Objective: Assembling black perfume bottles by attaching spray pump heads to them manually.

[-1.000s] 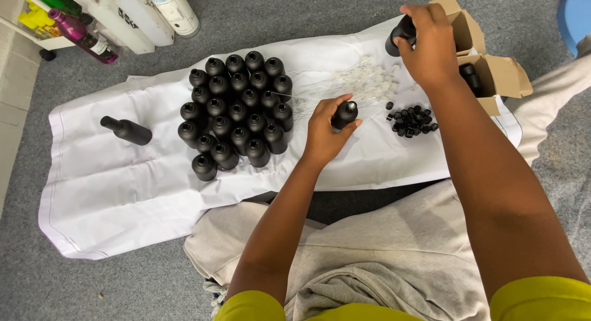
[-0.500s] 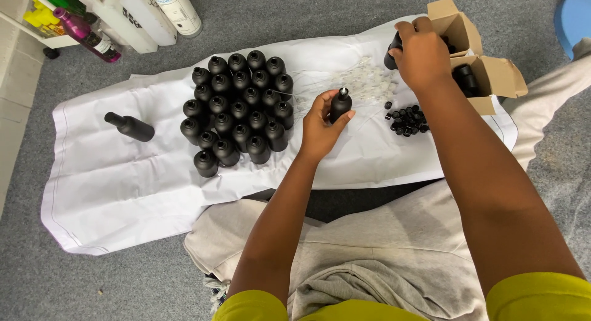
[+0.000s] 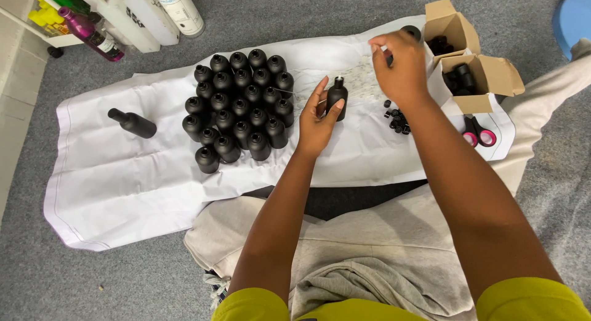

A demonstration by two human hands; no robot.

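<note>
While my left hand point(image 3: 317, 121) grips the small black bottle point(image 3: 336, 97) upright over the white sheet point(image 3: 123, 179), neck free, my right hand point(image 3: 401, 65) pinches something tiny, perhaps a clear insert, above the loose black caps point(image 3: 397, 119).

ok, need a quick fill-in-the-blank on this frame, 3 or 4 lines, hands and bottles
1. The left hand holds one small black bottle that stands ____ on the white cloth.
2. A lone black bottle left of the bottle cluster lies on its ____.
3. The right hand is raised above the loose black ____.
4. The scissors by the cardboard boxes have ____ handles.

Missing words: upright; side; caps; pink
</note>
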